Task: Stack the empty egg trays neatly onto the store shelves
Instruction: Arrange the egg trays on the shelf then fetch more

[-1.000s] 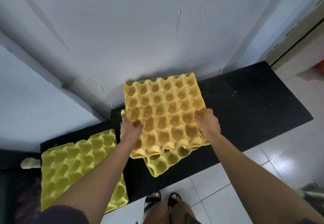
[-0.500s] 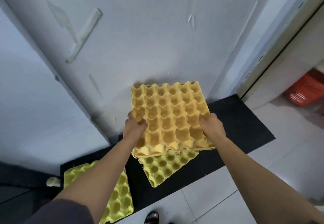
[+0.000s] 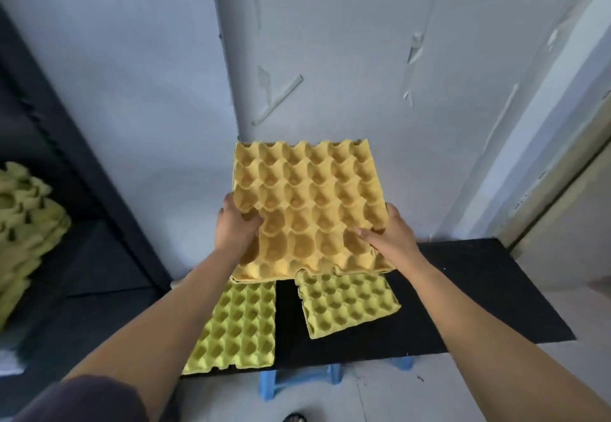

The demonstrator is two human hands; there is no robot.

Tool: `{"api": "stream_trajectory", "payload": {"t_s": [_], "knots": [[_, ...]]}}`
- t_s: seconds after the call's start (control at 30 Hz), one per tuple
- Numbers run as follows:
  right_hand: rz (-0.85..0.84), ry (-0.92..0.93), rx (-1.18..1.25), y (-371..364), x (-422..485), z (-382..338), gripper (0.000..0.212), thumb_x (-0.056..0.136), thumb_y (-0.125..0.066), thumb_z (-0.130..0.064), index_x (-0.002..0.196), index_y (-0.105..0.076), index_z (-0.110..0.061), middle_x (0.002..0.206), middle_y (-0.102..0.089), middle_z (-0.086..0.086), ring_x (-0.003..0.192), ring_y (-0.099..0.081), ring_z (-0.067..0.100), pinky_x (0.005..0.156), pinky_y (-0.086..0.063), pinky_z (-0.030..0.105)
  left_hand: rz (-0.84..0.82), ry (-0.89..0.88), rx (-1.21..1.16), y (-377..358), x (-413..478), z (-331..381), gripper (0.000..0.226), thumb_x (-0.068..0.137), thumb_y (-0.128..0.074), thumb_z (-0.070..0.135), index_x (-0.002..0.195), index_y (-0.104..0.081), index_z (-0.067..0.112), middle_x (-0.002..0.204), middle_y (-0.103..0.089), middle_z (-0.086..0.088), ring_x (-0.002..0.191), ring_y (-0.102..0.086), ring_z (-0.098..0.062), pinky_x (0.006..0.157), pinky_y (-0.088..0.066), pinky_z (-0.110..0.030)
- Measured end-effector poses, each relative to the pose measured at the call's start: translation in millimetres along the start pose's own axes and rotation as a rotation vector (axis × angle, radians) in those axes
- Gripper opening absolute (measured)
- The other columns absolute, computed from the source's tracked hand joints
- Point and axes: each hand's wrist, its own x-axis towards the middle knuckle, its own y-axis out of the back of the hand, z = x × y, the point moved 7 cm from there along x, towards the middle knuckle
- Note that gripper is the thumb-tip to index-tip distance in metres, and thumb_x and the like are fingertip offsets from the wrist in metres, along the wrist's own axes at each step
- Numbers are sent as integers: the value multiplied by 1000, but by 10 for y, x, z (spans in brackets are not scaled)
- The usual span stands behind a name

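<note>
2 hands hold 1 orange egg tray (image 3: 307,206) up before the grey wall (image 3: 347,58), over the back left part of the black board (image 3: 479,296). The left hand (image 3: 233,228) grips the tray's left edge, thumb curled into the cups and fingers hidden beneath. The right hand (image 3: 391,238) grips the right edge near the front corner in the same way. Both arms are stretched forward.

Counted: 1 dark shelf unit (image 3: 82,223) at the left, 1 black board, 1 stack of green trays (image 3: 23,223) on the shelf (how many it holds cannot be told), 2 single green trays on the board, and 1 blue stool (image 3: 297,378) below its front edge. The left green tray (image 3: 238,322) lies at the board's front left corner. The right green tray (image 3: 347,302) lies askew near the middle, apart from it.

Against 0.5 s ago, the grip is unchanged, the shelf with its stack has come into view, and the red basket at the right is gone from view.
</note>
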Motion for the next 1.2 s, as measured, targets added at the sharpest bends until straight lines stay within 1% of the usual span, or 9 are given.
{"api": "stream_trajectory", "payload": {"t_s": [0.17,0.3,0.4,0.53,0.73,0.87,0.97,1.07,1.2], "knots": [[-44,120,70,-210,-446,-548,69,81,-74,-29,137,-37,-14,121,-51,-7,116,-49,15,93,-39,28,147,-35,-13,925,-622,80,51,79,-64,17,125,-41,15,111,-55,-6,101,-54,-26,74,-42,-35],[-70,228,105,-460,-717,-1122,81,82,-72,-33,145,-27,-11,140,-46,4,130,-42,22,102,-33,30,282,-94,17,1747,-1007,209,54,78,-65,24,126,-41,21,114,-54,-1,106,-53,-23,84,-48,-45],[-92,334,165,-708,-926,-1644,76,81,-72,-33,143,-32,-16,135,-48,-6,127,-46,17,105,-37,31,397,-117,39,2379,-1280,267,61,81,-65,24,134,-34,24,120,-46,-1,108,-47,-20,89,-42,-36],[-148,455,237,-1111,-1219,-2370,76,85,-70,-25,147,-26,-14,125,-39,-14,117,-36,2,96,-27,13,525,-86,127,3198,-1592,260,72,87,-60,24,145,-18,24,132,-29,-12,113,-46,-31,91,-37,-37],[-173,516,341,-1817,-1710,-3323,88,81,-71,-37,150,-19,-24,149,-38,1,135,-38,20,110,-34,43,617,-123,246,4474,-1949,170,72,90,-56,30,148,-14,27,138,-27,-14,115,-46,-34,91,-40,-42],[-136,586,387,-2234,-2070,-4034,86,82,-71,-37,150,-21,-21,149,-38,3,135,-38,21,111,-33,39,726,-138,622,5261,-2184,193,68,89,-53,35,147,-17,32,150,-18,-10,134,-26,-32,105,-26,-46],[-98,617,419,-2485,-2305,-4534,86,82,-71,-36,150,-20,-20,148,-40,3,134,-39,21,110,-33,36,768,-330,908,5588,-2336,261,58,88,-50,46,142,-30,35,152,-17,-5,140,-14,-26,112,-10,-45],[-59,649,463,-2645,-2525,-4978,84,83,-71,-34,150,-21,-21,149,-38,-1,134,-38,18,107,-30,29,651,-543,1179,5666,-2336,205,58,82,-43,63,134,-43,35,146,-36,-4,136,-27,-26,110,-13,-51],[-39,673,539,-2803,-2668,-5473,79,83,-71,-29,148,-26,-23,147,-39,-6,134,-36,14,99,-27,21,610,-589,1358,5821,-2145,87,67,57,-84,39,118,-57,34,123,-59,-6,114,-56,-25,96,-37,-56]]}}
